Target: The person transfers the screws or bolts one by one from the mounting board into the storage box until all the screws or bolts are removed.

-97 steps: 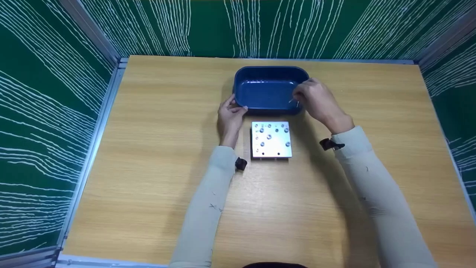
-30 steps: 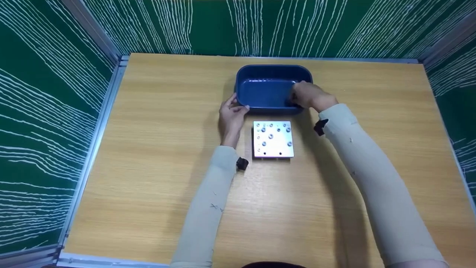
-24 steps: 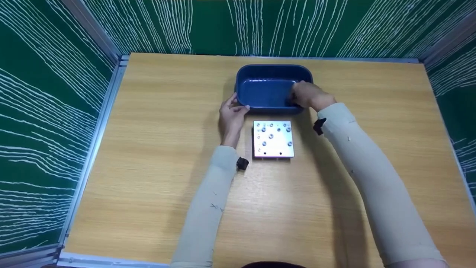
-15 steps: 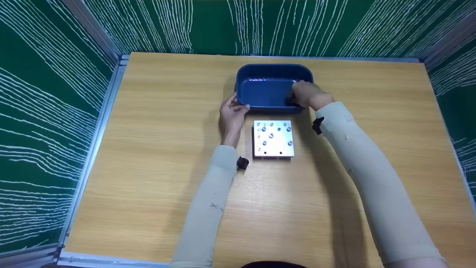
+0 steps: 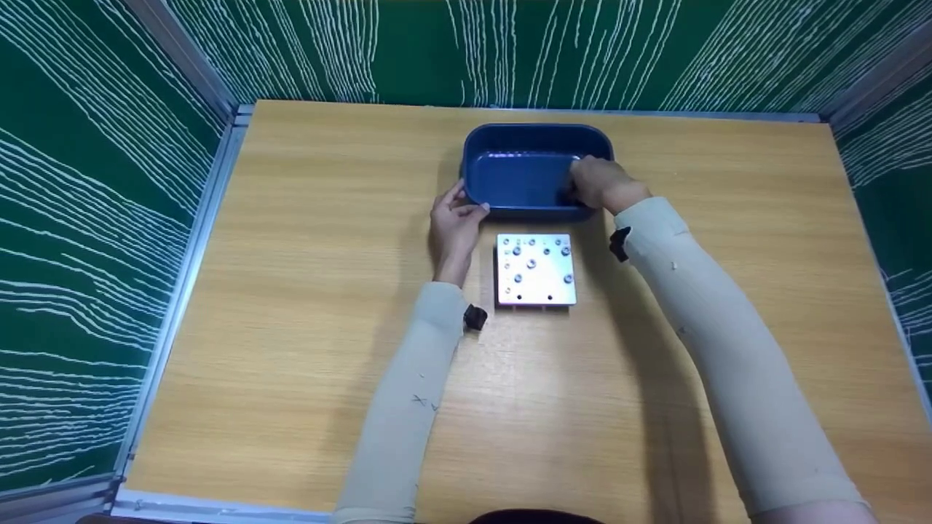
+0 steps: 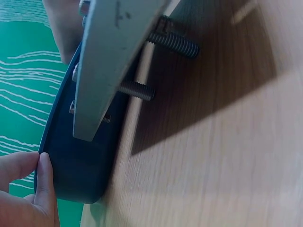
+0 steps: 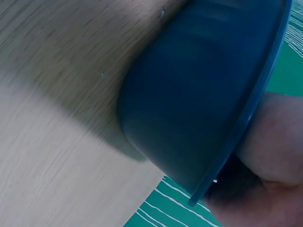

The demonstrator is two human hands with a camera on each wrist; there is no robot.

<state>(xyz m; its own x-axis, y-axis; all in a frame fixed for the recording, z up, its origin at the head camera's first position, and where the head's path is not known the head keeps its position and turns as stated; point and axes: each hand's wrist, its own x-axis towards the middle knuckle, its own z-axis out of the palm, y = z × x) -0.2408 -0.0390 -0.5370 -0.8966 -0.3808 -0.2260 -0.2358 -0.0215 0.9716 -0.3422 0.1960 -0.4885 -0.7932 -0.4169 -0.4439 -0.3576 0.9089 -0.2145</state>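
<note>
At upper centre of the frame, a blue bin [image 5: 517, 185] is seen. Its rim is pinched at the lower left corner by the left hand [image 5: 455, 227], the thumb and finger tips being almost closed. The right hand [image 5: 601, 183] is held inside the bin's right end; its fingers are hidden, so their opening cannot be told. Near the centre, a plate [image 5: 542, 286] with bolts [image 5: 531, 263] is placed on the wooden table [image 5: 328, 291], enclosed by green walls [image 5: 411, 54].

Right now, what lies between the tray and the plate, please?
Only a narrow strip of bare table separates the tray from the plate, as the head view shows.
</note>
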